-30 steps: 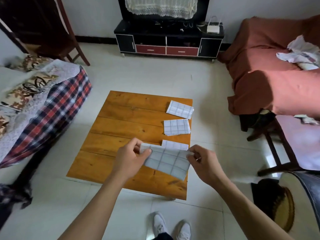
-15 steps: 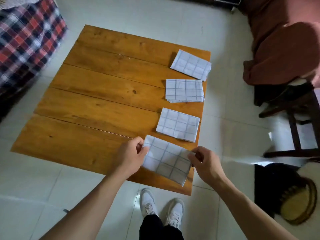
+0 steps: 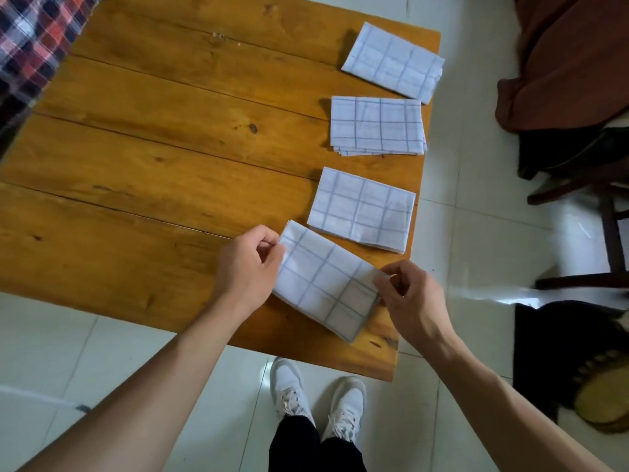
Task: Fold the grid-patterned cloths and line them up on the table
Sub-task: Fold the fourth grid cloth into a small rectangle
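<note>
Now the folded cloth [image 3: 325, 282] lies at the table's [image 3: 153, 158] near right corner, long axis running left-far to right-near. Left hand [image 3: 250, 267] pinches its far-left corner; right hand [image 3: 410, 294] pinches its right end.

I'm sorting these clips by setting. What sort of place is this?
Probably a room in a home: a low wooden table on a pale tiled floor, a plaid cloth over furniture at the left, and a brown-draped seat at the right.
</note>
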Demonstrator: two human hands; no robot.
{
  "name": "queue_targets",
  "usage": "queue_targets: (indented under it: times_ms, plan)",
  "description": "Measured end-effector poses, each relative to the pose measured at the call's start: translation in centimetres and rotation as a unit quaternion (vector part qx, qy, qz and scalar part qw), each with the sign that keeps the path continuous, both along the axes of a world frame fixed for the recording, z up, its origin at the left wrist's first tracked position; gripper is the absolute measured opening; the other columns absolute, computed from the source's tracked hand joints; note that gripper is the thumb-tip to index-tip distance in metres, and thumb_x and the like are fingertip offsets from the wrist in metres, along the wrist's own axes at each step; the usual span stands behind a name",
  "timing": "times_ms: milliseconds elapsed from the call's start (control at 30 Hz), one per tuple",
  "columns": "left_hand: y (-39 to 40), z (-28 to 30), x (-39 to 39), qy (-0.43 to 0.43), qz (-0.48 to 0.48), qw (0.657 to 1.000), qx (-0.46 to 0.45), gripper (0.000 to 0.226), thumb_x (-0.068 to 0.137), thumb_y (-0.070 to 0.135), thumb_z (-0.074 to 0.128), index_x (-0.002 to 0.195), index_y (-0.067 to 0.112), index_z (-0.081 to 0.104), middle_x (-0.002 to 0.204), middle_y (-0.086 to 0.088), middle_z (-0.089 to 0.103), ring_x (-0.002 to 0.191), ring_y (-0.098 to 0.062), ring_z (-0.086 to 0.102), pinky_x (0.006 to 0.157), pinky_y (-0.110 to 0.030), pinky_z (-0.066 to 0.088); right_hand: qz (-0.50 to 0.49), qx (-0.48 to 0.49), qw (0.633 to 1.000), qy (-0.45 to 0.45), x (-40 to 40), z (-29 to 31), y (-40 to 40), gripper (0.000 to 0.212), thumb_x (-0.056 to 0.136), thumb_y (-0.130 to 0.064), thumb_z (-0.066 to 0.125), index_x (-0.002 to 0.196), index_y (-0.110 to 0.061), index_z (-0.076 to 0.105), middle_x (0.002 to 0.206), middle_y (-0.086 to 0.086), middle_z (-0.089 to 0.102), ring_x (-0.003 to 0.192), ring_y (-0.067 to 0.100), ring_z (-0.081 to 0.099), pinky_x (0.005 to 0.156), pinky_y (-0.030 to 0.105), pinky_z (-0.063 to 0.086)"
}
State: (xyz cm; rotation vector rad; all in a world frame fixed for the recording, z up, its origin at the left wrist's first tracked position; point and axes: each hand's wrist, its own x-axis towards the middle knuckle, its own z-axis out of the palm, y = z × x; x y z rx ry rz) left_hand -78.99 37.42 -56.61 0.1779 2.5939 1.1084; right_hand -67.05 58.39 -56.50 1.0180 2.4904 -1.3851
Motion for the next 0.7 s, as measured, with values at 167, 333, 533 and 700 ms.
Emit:
queue_targets:
  times_ms: [167, 333, 533, 700]
  plan:
    - [0.6, 0.7, -1.2, 0.006, 0.011, 1.000, -0.011, 0.004, 0.095, 0.021, 0.063, 0.091, 0.022, 0.065, 0.081, 0.018, 0.063, 0.076, -0.001, 0.061, 0.054, -0.011, 0.043, -0.023, 0.005, 1.000, -0.001, -1.2, 0.2, 0.5, 0.011, 0.090, -0.026, 0.067, 0.079, -0.024, 0.065, 0.062, -0.001, 0.067, 0.060, 0.017, 0.063, 0.048, 0.015, 0.044]
    - [0.5, -0.3, -1.2, 0.018, 0.000, 0.999, -0.031, 0.005, 0.094, 0.020, 0.066, 0.089, 0.020, 0.066, 0.078, 0.015, 0.064, 0.070, -0.001, 0.061, 0.049, -0.008, 0.043, -0.035, 0.012, 0.999, -0.023, -1.3, -0.4, 0.7, 0.014, 0.087, -0.028, 0.070, 0.074, -0.025, 0.068, 0.063, -0.002, 0.068, 0.062, 0.016, 0.066, 0.052, 0.021, 0.050]
    - [0.7, -1.6, -0.8, 0.055, -0.010, 0.997, -0.045, 0.006, 0.093, 0.021, 0.067, 0.098, 0.018, 0.064, 0.077, 0.013, 0.062, 0.066, -0.001, 0.060, 0.051, -0.024, 0.054, -0.038, 0.020, 0.998, -0.034, -1.3, -1.4, 0.8, 0.010, 0.085, -0.026, 0.075, 0.086, -0.021, 0.066, 0.071, -0.005, 0.069, 0.058, 0.003, 0.060, 0.045, 0.007, 0.039]
    - [0.3, -3.3, -0.2, 0.085, -0.044, 0.992, -0.081, 0.027, 0.088, 0.022, 0.072, 0.112, 0.018, 0.060, 0.101, 0.004, 0.065, 0.078, -0.010, 0.059, 0.054, -0.013, 0.040, -0.002, 0.057, 0.998, -0.032, -0.8, -1.5, 0.9, 0.022, 0.081, -0.026, 0.080, 0.093, -0.022, 0.062, 0.076, -0.009, 0.066, 0.066, 0.004, 0.062, 0.051, 0.009, 0.044]
